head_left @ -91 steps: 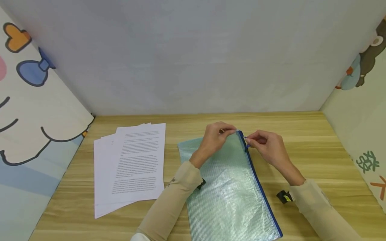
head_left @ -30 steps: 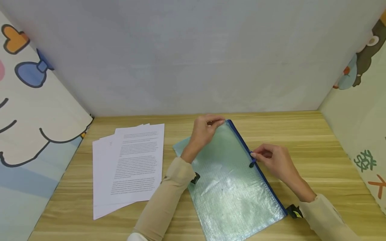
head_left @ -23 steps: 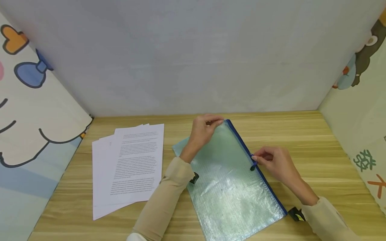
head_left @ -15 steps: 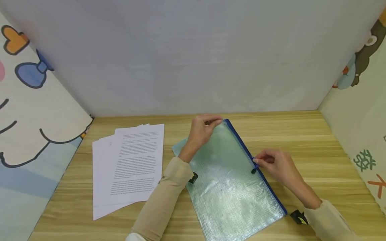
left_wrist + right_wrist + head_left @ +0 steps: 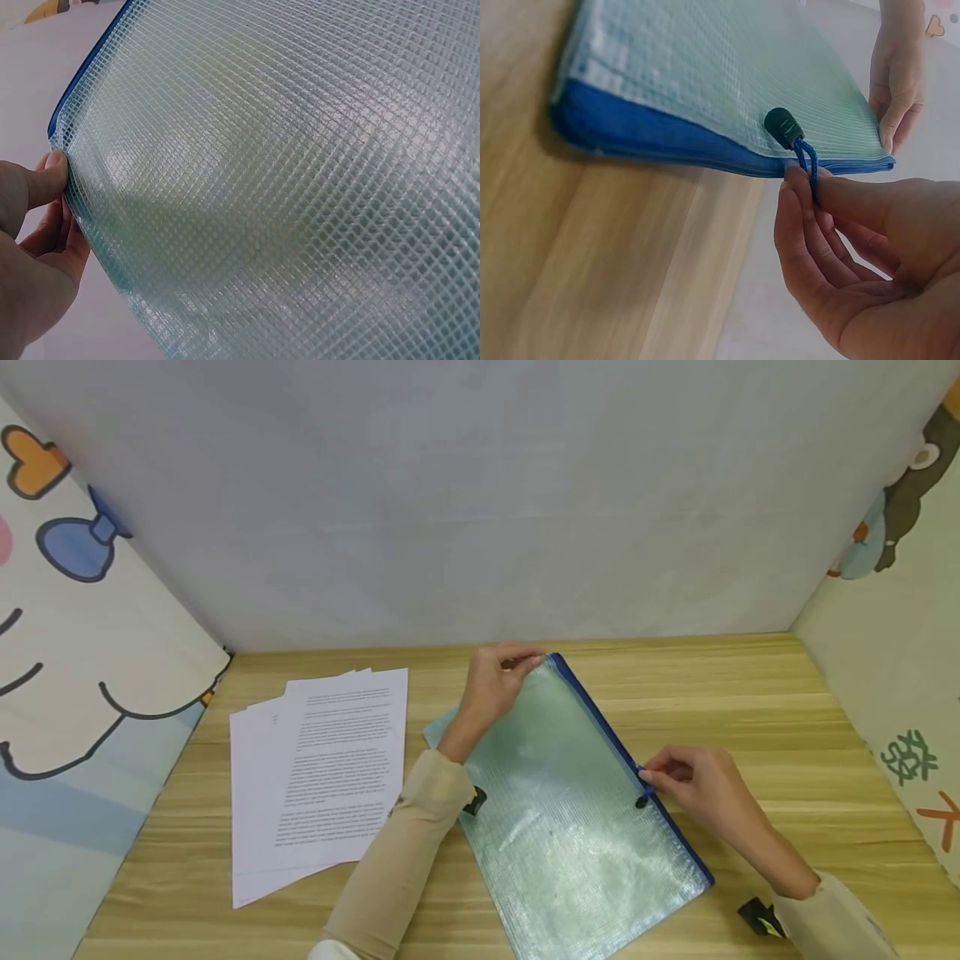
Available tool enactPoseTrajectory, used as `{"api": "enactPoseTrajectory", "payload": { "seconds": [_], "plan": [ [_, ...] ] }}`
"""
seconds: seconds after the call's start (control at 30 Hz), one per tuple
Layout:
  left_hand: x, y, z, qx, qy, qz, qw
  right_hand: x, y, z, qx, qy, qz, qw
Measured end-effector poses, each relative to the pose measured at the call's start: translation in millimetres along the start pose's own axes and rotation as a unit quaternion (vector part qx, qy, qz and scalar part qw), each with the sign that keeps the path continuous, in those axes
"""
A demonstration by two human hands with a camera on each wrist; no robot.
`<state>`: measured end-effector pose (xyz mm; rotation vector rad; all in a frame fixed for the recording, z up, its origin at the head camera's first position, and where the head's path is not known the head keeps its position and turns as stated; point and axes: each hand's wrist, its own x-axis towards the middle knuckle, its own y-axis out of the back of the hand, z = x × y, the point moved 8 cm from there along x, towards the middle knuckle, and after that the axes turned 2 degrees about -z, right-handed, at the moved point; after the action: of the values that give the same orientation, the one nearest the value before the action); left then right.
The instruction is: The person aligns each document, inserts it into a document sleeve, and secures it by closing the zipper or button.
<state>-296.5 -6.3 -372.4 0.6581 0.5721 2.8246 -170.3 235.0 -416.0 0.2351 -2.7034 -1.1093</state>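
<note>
A pale green, mesh-textured zipper pouch [image 5: 555,802] lies at a slant on the table, its blue zipper edge [image 5: 592,710] facing right. My left hand [image 5: 491,685] pinches the pouch's far corner between thumb and fingers; the left wrist view shows the thumb [image 5: 51,176] on the near face, just below the blue edge. Partway along the zipper, my right hand [image 5: 697,781] pinches the zipper pull [image 5: 808,161], a blue cord loop with a dark tab [image 5: 783,127] at its end. In the right wrist view the fingertips sit right against the blue edge and hide the slider.
Several printed sheets of paper [image 5: 337,768] lie in a loose, fanned stack on the left of the wooden table [image 5: 750,693]. A grey wall [image 5: 480,510] stands behind, with cartoon-printed panels on both sides.
My right hand has slid the zipper pull along the edge towards me, from near the far corner to about mid-length. The left hand, still pinching the corner, has shifted left, turning the pouch.
</note>
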Motion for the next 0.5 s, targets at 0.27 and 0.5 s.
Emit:
{"api": "enactPoseTrajectory", "payload": {
  "seconds": [0.27,0.5],
  "plan": [
    [0.9,5.3,-2.3,-0.004,0.003,0.006,1.0,-10,2.7,4,0.0,-0.011,-0.015,1.0],
    [0.9,6.2,-3.4,0.003,0.0,0.005,1.0,-16,3.6,2,-0.007,-0.008,-0.023,1.0]
  ]
}}
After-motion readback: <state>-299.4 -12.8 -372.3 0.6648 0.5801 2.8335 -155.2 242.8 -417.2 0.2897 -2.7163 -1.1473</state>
